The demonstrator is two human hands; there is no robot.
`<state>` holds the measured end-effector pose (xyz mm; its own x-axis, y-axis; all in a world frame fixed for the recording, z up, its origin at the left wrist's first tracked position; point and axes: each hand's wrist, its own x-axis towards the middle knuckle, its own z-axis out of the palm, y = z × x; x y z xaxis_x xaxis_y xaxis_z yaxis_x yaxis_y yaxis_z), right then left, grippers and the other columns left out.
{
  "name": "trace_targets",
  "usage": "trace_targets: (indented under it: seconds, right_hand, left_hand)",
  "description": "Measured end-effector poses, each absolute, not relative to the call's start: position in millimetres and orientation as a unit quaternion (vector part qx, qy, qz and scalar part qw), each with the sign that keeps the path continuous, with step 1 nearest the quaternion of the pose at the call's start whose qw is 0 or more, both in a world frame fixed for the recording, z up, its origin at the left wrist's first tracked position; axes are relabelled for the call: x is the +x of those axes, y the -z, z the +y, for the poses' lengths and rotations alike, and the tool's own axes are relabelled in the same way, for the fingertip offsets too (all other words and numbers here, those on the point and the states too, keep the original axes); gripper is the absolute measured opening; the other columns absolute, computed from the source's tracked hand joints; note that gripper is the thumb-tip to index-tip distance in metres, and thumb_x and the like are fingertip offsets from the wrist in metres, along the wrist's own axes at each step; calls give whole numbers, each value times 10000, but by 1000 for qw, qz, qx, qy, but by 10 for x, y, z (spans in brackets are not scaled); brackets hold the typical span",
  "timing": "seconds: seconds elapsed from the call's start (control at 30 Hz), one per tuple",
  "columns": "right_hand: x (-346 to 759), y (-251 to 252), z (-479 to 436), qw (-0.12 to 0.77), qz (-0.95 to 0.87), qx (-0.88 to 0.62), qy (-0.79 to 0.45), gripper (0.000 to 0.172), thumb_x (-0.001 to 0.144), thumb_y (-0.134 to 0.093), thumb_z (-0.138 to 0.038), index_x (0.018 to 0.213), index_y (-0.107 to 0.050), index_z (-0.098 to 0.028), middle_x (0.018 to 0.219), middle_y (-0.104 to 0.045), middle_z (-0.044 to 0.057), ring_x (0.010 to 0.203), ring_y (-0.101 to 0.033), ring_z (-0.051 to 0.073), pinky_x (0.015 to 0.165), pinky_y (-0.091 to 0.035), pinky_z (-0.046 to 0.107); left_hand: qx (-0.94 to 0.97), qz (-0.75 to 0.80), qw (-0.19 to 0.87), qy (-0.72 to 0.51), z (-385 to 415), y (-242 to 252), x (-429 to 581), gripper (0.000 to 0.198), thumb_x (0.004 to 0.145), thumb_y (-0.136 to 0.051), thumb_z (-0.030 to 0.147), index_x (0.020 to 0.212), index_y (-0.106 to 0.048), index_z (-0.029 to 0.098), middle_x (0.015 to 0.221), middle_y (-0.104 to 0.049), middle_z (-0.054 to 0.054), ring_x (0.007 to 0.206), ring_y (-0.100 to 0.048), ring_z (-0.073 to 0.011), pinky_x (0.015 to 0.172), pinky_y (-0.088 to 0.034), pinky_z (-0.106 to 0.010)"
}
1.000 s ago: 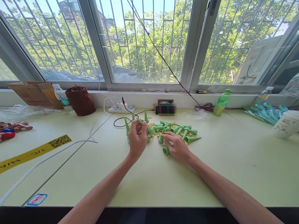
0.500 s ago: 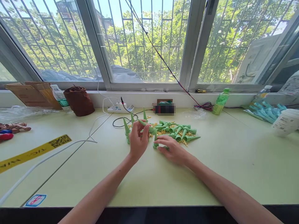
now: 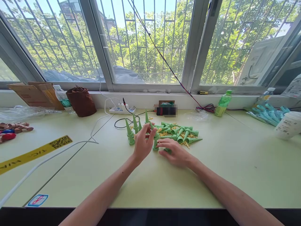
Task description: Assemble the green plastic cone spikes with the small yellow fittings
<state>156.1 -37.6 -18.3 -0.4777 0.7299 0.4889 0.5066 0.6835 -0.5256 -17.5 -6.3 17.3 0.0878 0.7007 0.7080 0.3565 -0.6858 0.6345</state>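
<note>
My left hand [image 3: 143, 142] is closed on a green plastic cone [image 3: 156, 136], holding it upright with the tip up. The cone sits over a second green piece that stands on the table, its base [image 3: 155, 148] showing below. The fingertips of my right hand [image 3: 175, 151] press against this lower piece from the right, the fingers curled. Beneath the right palm lies another green piece [image 3: 167, 150], partly hidden. Several green cones [image 3: 130, 135] stand upright just left of and behind my left hand.
Behind my right hand lies a pile of green cones [image 3: 187, 133] mixed with small yellow pieces [image 3: 187, 144]. Farther back are a power strip [image 3: 122, 109], a black cable [image 3: 119, 126], a brown pouch [image 3: 81, 102] and a green bottle [image 3: 223, 103]. A white cable [image 3: 80, 142] runs along the left.
My left hand has turned the green cone from tilted to upright and brought it right and down onto the standing piece. My right hand stays nearly in place.
</note>
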Motion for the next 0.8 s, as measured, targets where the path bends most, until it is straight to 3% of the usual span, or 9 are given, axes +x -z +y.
trace_targets:
  seconds: [0.23,0.8]
  right_hand:
    - [1519,175,-364,358,-859,-338,-141,227,899,-590,-249,1103,-685,-225,1157,-677,80,1104,-596,232,983,-445,394]
    - [1543,177,-359,359,-847,-357,-160,224,894,-606,-260,1098,-698,-239,1119,-691,70,1081,-596,235,961,-453,411]
  left_hand:
    - [767,352,134,-519,-41,-149,-159,209,923,-495,363,1029,-595,213,764,-580,-3,616,-530,-100,533,-473,-187]
    - [786,369,106,-485,-24,-149,-157,130,933,-468,311,912,-541,206,656,-442,40,523,-360,-91,521,-340,-221]
